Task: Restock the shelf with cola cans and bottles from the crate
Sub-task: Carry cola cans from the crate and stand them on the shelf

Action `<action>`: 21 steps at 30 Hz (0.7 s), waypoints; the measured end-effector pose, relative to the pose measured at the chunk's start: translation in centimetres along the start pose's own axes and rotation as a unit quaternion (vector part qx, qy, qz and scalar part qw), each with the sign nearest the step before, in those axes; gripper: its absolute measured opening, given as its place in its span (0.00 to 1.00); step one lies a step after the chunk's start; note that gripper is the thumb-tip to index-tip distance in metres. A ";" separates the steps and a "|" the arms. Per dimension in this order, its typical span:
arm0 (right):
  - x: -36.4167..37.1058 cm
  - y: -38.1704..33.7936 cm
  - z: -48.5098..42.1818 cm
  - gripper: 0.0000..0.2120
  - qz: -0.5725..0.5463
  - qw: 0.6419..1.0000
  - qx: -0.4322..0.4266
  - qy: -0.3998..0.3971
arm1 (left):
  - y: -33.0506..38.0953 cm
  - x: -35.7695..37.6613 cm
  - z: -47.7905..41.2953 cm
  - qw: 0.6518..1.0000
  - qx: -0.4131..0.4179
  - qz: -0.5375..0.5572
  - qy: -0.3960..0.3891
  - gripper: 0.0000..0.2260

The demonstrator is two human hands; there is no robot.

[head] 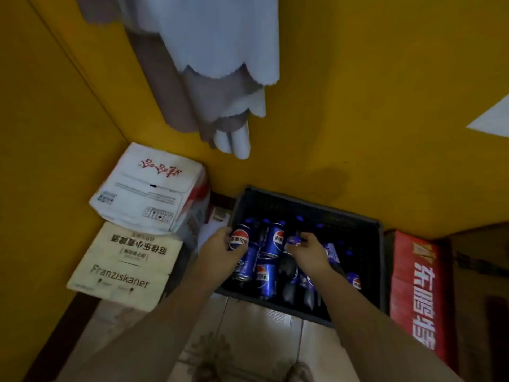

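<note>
Left hand [220, 249] is on a can [239, 239] at the left end of the crate [303, 201], fingers wrapped round its body and the red-white-blue logo facing up. The can sits at the top of the pile, just lower centre of the frame. Right hand [309, 252] is in the crate too, right of centre, with fingers and thumb curled round a blue item [292, 241]; can or bottle, I cannot tell from here. Between the two hands sits another can [276, 241], and below it more cans [265, 279] lie on their sides, with dark bottles [287, 271] jumbled in beside them. So this reads as the pick-up step, with plenty of stock left in the crate. The shelf is nowhere in view, so the next move looks like a lift clear of the crate's dark walls and a turn toward it, keeping both grips firm so nothing knocks its neighbours. Around the crate, a white carton [143, 188] and a beige carton [124, 266] are stacked at the left, and a red carton [413, 293] stands hard against the crate at the right. There is tiled floor [261, 340] at the bottom, a yellow wall [358, 106] behind, and pale cloth [214, 51] hanging at the top.
</note>
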State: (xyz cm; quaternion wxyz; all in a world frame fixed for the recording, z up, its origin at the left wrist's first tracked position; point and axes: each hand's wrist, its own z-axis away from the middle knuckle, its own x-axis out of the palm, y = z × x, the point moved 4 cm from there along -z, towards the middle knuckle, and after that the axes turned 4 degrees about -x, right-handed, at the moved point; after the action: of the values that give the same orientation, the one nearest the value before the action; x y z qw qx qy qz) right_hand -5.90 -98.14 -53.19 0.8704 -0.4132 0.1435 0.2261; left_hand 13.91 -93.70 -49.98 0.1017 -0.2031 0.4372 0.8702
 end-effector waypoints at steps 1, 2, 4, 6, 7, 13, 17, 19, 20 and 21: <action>1.3 1.5 -1.9 0.30 -0.002 1.000 0.003 -0.004 | -1.7 1.3 -1.7 1.000 -0.004 -0.006 0.001 0.19; 2.5 3.0 -3.8 0.31 -0.004 1.000 0.006 -0.007 | -3.4 2.7 -3.3 1.000 -0.003 -0.012 0.003 0.21; 4.6 5.7 -7.4 0.31 -0.001 1.000 0.011 -0.009 | -6.1 5.4 -6.3 1.000 0.007 -0.021 0.001 0.22; 6.2 7.6 -10.8 0.30 0.008 1.000 0.001 0.003 | -8.4 8.1 -9.1 0.999 0.023 -0.049 0.005 0.26; 6.7 8.2 -12.4 0.30 0.014 1.000 -0.008 0.016 | -9.3 9.2 -10.4 0.997 0.034 -0.070 0.016 0.28; 9.3 10.6 -20.0 0.33 0.165 0.985 -0.004 0.049 | -11.2 12.6 -15.4 0.924 0.083 -0.360 0.101 0.38; 11.0 10.7 -21.9 0.36 0.331 0.941 -0.035 0.057 | -11.0 13.1 -16.7 0.857 0.083 -0.496 0.117 0.41; 11.2 10.8 -22.1 0.41 0.356 0.930 -0.043 0.079 | -11.2 12.9 -17.2 0.867 0.076 -0.478 0.121 0.41; 11.2 10.8 -22.1 0.42 0.356 0.929 -0.045 0.092 | -11.2 12.8 -17.3 0.871 0.077 -0.470 0.123 0.40; 11.2 10.8 -21.9 0.42 0.350 0.930 -0.050 0.105 | -11.2 12.8 -17.3 0.869 0.082 -0.471 0.127 0.39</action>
State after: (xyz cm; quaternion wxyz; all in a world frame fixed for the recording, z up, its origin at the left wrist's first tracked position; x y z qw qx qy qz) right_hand -3.22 -106.22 -78.68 0.6944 -0.4009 0.3585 0.4781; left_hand 11.01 -100.90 -72.99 0.4593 -0.4849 0.3683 0.6468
